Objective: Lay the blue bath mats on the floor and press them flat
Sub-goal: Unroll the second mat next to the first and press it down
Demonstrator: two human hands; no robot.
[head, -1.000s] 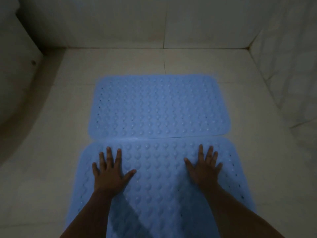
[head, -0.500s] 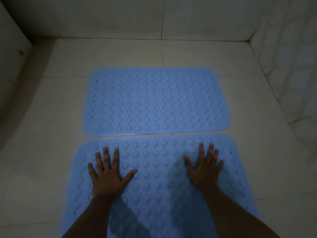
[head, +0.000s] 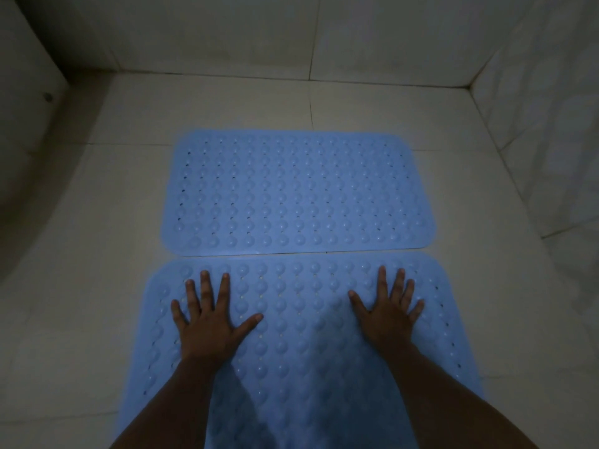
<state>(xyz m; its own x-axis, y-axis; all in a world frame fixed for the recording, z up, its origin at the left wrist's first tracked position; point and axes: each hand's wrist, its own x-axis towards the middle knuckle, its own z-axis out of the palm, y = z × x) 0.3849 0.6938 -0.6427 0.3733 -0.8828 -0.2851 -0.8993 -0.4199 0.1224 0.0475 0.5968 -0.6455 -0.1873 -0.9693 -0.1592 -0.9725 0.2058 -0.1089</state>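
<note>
We see two blue bath mats on a pale tiled floor, both rounded rectangles covered in rows of raised bumps with small holes between them. The far mat fills the centre of the frame and lies flat, its long axis running left to right across the picture. The near mat takes up the lower centre and runs off the bottom edge; its top edge also runs left to right, lying just beside the far mat's lower edge with a thin line of floor showing between them toward the right.

Our left hand rests palm down on the left part of the near mat, fingers spread wide and pointing toward the far mat, thumb angled to the right. Our right hand lies palm down on the right part of the same mat, fingers likewise fanned out. Neither hand grasps anything; both lie flat on the bumps.

Compared with half a second ago, both hands sit in nearly the same spots on the near mat, and the mats keep their side-by-side arrangement; the tiled walls at the top of the frame show a little more.
</note>
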